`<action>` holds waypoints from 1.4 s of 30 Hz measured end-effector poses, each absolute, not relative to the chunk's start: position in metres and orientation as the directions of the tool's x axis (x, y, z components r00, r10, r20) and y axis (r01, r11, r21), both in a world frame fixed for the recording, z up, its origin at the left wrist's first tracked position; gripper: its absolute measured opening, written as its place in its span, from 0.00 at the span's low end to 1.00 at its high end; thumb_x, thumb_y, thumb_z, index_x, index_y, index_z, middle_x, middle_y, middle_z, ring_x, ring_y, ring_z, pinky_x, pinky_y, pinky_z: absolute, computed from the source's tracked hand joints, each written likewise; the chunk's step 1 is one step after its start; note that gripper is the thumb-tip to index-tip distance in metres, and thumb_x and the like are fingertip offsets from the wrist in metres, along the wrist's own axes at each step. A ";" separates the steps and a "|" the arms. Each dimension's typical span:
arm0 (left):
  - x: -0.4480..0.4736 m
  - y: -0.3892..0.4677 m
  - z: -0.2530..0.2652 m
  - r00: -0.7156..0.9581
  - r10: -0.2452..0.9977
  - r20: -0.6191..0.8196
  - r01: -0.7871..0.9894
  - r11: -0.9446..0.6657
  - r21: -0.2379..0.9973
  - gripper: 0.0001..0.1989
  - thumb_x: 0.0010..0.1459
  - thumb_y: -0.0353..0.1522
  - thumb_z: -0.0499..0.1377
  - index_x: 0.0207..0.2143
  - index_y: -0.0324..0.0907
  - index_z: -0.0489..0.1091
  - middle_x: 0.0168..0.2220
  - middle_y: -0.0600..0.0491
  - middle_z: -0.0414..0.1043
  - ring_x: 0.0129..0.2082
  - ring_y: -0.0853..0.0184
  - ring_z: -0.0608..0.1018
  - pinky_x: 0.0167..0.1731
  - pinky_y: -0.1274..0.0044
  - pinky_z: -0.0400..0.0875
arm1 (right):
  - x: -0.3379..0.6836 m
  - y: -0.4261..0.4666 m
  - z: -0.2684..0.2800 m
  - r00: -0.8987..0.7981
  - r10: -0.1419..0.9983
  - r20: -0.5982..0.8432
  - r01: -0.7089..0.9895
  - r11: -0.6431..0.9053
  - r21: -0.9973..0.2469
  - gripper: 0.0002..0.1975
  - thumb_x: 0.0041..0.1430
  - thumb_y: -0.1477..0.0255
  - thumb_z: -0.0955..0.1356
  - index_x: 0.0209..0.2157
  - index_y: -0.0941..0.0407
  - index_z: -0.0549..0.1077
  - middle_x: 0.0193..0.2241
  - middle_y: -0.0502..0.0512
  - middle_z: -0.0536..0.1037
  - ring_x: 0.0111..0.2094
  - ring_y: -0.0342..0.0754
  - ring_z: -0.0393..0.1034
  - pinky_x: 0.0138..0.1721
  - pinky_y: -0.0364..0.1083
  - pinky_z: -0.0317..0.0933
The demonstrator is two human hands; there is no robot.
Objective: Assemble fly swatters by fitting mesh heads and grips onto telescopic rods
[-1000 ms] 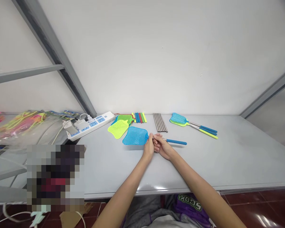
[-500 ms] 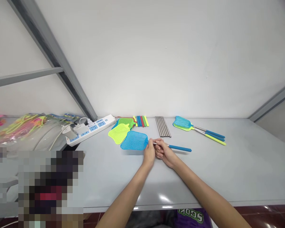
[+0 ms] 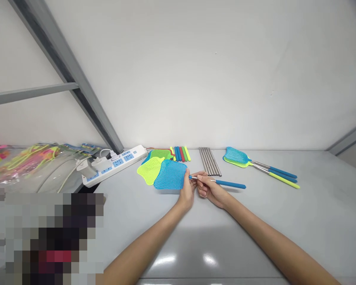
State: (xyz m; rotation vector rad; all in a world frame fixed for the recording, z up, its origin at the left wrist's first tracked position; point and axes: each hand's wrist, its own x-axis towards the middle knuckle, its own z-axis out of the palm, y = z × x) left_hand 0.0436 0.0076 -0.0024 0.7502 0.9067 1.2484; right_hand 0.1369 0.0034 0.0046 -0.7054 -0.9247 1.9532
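Grey table (image 3: 255, 233), pale wall (image 3: 213, 87) behind. Blue swatter (image 3: 172, 174) at ctr: my L hand (image 3: 187, 193) pinches it beside the mesh head (image 3: 169, 179), my R hand (image 3: 210, 190) is closed round the shaft (image 3: 213, 181), handle (image 3: 230, 184) pointing R. Far side, L to R: coloured grips (image 3: 182, 153), metal tubes (image 3: 209, 161), other swatters (image 3: 236, 156).

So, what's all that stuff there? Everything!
fly swatter: one, blue and silver, held, centre
assembled fly swatters: three, blue and lime, right
loose swatter heads: at least three, lime, green, blue, left
handle grips: about six, mixed colours, back middle
metal tubes: about six, silver, right of grips
power strip: one, white, left
plugs: about three, white, in strip
bagged items: unclear, pink and yellow, far left
table: one, grey, underneath
wall: one, white, behind
frame posts: two, grey, sides
forearms: two, bare, lower middle
left hand: one, bare, near mesh end
right hand: one, bare, near handle end
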 end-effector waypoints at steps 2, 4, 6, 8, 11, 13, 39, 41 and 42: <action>0.042 0.005 -0.001 0.091 0.984 -0.155 -0.476 0.180 0.861 0.29 0.49 0.48 0.41 0.33 0.35 0.71 0.31 0.44 0.73 0.35 0.62 0.73 0.35 0.73 0.66 | 0.136 0.002 0.005 -0.486 0.868 -0.101 -0.447 -0.347 -0.824 0.15 0.51 0.67 0.62 0.16 0.59 0.60 0.12 0.44 0.55 0.14 0.37 0.51 0.17 0.40 0.42; 0.042 0.004 -0.001 0.099 0.982 -0.159 -0.488 0.187 0.852 0.30 0.50 0.48 0.41 0.34 0.35 0.71 0.33 0.44 0.73 0.35 0.62 0.73 0.35 0.73 0.66 | 0.134 0.000 0.003 -0.470 0.880 -0.065 -0.447 -0.301 -0.842 0.15 0.52 0.67 0.62 0.16 0.59 0.61 0.12 0.45 0.56 0.15 0.37 0.52 0.18 0.40 0.42; 0.042 0.003 -0.002 0.128 0.979 -0.155 -0.486 0.199 0.851 0.29 0.51 0.48 0.40 0.35 0.35 0.71 0.36 0.44 0.72 0.38 0.62 0.72 0.37 0.73 0.65 | 0.133 0.000 0.001 -0.455 0.890 -0.042 -0.448 -0.270 -0.852 0.15 0.52 0.67 0.61 0.15 0.59 0.61 0.12 0.45 0.56 0.15 0.38 0.53 0.18 0.41 0.43; 0.041 0.002 -0.001 0.193 0.974 -0.118 -0.460 0.196 0.866 0.28 0.52 0.46 0.40 0.38 0.37 0.70 0.40 0.45 0.70 0.42 0.62 0.70 0.42 0.73 0.62 | 0.133 0.000 -0.001 -0.441 0.896 -0.041 -0.454 -0.262 -0.852 0.16 0.52 0.67 0.61 0.15 0.59 0.62 0.11 0.45 0.56 0.14 0.38 0.53 0.18 0.41 0.43; 0.039 0.000 0.002 0.278 0.960 -0.015 -0.395 0.128 0.910 0.23 0.55 0.42 0.40 0.44 0.42 0.66 0.47 0.50 0.64 0.48 0.66 0.64 0.48 0.76 0.53 | 0.135 0.000 -0.003 -0.423 0.905 -0.045 -0.450 -0.253 -0.856 0.16 0.51 0.66 0.62 0.14 0.59 0.62 0.11 0.45 0.55 0.15 0.38 0.52 0.19 0.41 0.44; 0.038 -0.002 0.004 0.290 0.957 0.019 -0.351 0.088 0.932 0.22 0.55 0.41 0.40 0.46 0.44 0.64 0.50 0.51 0.61 0.50 0.67 0.61 0.49 0.76 0.51 | 0.135 -0.001 -0.002 -0.421 0.906 -0.041 -0.445 -0.246 -0.861 0.16 0.51 0.66 0.62 0.14 0.59 0.62 0.11 0.46 0.56 0.15 0.38 0.52 0.19 0.41 0.44; 0.037 -0.009 -0.008 0.001 0.997 -0.080 -0.189 0.079 0.979 0.19 0.50 0.41 0.49 0.11 0.43 0.56 0.13 0.57 0.62 0.20 0.70 0.68 0.28 0.78 0.61 | 0.136 -0.004 0.000 -0.446 0.895 0.000 -0.423 -0.211 -0.881 0.16 0.51 0.66 0.62 0.14 0.59 0.64 0.10 0.44 0.54 0.13 0.38 0.51 0.18 0.41 0.44; 0.038 -0.008 -0.009 -0.027 0.993 -0.113 -0.211 0.105 0.972 0.20 0.50 0.41 0.49 0.10 0.43 0.55 0.11 0.59 0.59 0.16 0.72 0.65 0.25 0.79 0.61 | 0.135 -0.004 0.000 -0.440 0.898 -0.007 -0.415 -0.210 -0.885 0.16 0.51 0.66 0.62 0.14 0.59 0.63 0.10 0.44 0.55 0.13 0.38 0.51 0.19 0.41 0.44; 0.039 -0.007 -0.009 -0.051 0.991 -0.127 -0.219 0.113 0.969 0.20 0.50 0.41 0.49 0.10 0.43 0.54 0.11 0.59 0.58 0.16 0.72 0.65 0.24 0.80 0.60 | 0.135 -0.004 0.001 -0.435 0.900 -0.013 -0.413 -0.212 -0.886 0.16 0.51 0.67 0.62 0.14 0.59 0.63 0.10 0.44 0.55 0.13 0.38 0.51 0.19 0.41 0.44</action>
